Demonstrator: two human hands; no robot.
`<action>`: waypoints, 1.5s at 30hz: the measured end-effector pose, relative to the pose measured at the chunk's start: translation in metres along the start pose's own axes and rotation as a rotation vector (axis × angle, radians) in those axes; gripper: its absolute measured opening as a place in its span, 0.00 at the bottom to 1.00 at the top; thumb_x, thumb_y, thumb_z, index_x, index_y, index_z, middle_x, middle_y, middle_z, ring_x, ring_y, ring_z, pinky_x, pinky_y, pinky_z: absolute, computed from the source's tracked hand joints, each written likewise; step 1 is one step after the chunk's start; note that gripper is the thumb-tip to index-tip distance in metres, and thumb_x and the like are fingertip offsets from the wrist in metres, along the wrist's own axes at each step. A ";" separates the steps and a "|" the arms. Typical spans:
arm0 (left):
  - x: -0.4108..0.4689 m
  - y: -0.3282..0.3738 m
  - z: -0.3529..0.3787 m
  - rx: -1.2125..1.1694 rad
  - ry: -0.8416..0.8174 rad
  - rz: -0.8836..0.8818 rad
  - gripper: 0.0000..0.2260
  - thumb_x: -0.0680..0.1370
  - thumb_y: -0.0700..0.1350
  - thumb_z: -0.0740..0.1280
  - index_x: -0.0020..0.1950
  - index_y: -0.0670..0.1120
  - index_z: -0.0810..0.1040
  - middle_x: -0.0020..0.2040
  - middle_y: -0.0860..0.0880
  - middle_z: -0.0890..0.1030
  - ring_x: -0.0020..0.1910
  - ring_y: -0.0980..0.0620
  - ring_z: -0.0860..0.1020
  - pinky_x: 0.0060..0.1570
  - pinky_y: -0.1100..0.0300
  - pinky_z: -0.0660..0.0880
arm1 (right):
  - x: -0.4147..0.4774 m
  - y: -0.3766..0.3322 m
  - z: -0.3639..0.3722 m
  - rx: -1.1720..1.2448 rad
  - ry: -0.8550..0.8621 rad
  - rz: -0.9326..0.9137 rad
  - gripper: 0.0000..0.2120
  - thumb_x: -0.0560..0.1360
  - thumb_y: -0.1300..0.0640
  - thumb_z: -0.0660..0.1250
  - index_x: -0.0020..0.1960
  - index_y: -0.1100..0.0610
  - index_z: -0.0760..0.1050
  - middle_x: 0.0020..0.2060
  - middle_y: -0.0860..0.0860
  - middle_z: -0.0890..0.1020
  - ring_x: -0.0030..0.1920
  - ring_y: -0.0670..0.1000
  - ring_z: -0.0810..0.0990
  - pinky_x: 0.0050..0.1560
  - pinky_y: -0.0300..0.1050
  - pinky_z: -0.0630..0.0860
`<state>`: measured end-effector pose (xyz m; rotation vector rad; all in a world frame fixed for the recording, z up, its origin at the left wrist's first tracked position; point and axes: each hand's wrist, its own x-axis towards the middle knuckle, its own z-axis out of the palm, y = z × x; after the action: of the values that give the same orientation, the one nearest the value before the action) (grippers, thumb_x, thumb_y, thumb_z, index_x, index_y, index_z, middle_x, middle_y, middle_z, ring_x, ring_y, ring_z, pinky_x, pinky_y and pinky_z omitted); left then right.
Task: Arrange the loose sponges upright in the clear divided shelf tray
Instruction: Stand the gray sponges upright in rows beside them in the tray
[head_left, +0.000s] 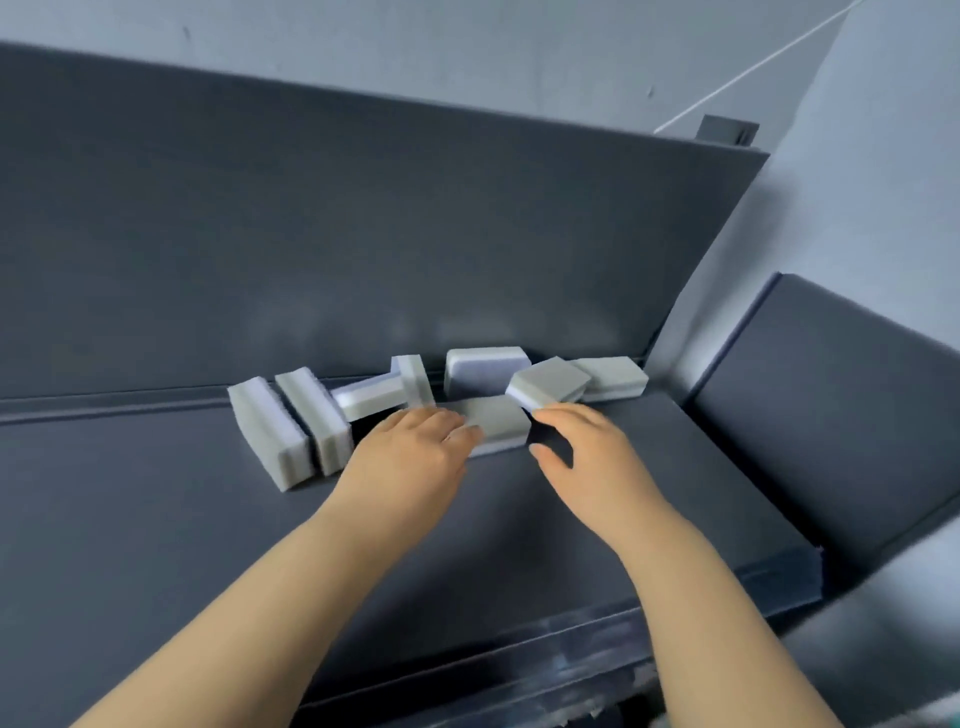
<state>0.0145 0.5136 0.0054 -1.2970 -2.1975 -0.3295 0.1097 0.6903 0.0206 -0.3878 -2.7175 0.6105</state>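
Note:
Several grey-and-white sponges lie along the back of a dark grey shelf (208, 519). Two sponges (291, 431) stand on edge side by side at the left. One upright sponge (413, 379) leans on a fallen one (363, 397). More sponges (485, 369) are piled at the right, one of them tilted (550, 384). A flat sponge (501, 423) lies in front. My left hand (415, 457) rests its fingers and thumb on that sponge's left end. My right hand (587, 457) hovers just right of it with its fingers loosely curved, holding nothing.
A tall dark back panel (363, 234) rises behind the sponges. A clear plastic strip (571, 639) runs along the shelf's front edge at the bottom. Another dark shelf section (831, 389) stands at the right, next to a pale wall (857, 182).

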 end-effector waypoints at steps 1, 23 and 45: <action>0.010 0.004 0.009 0.021 -0.043 0.002 0.15 0.60 0.40 0.75 0.45 0.45 0.82 0.42 0.48 0.82 0.41 0.46 0.81 0.39 0.57 0.78 | 0.014 0.010 -0.001 -0.045 -0.018 -0.016 0.19 0.76 0.54 0.63 0.67 0.51 0.69 0.66 0.44 0.69 0.66 0.46 0.66 0.63 0.41 0.66; 0.065 0.017 0.067 0.229 -0.538 -0.343 0.20 0.74 0.51 0.65 0.62 0.45 0.66 0.61 0.44 0.72 0.62 0.44 0.70 0.62 0.57 0.62 | 0.082 0.052 0.027 -0.227 0.119 -0.278 0.21 0.65 0.63 0.72 0.57 0.60 0.74 0.49 0.56 0.81 0.47 0.59 0.80 0.36 0.47 0.75; -0.012 0.046 0.006 -0.027 -0.484 -0.592 0.15 0.79 0.60 0.54 0.50 0.50 0.70 0.56 0.49 0.70 0.56 0.46 0.70 0.55 0.57 0.68 | -0.002 0.021 -0.010 0.247 0.102 -0.095 0.23 0.74 0.52 0.65 0.67 0.44 0.65 0.58 0.43 0.70 0.47 0.46 0.73 0.49 0.42 0.72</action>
<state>0.0560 0.5309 -0.0098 -0.7573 -2.9841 -0.2842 0.1194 0.7115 0.0194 -0.2196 -2.5083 0.8614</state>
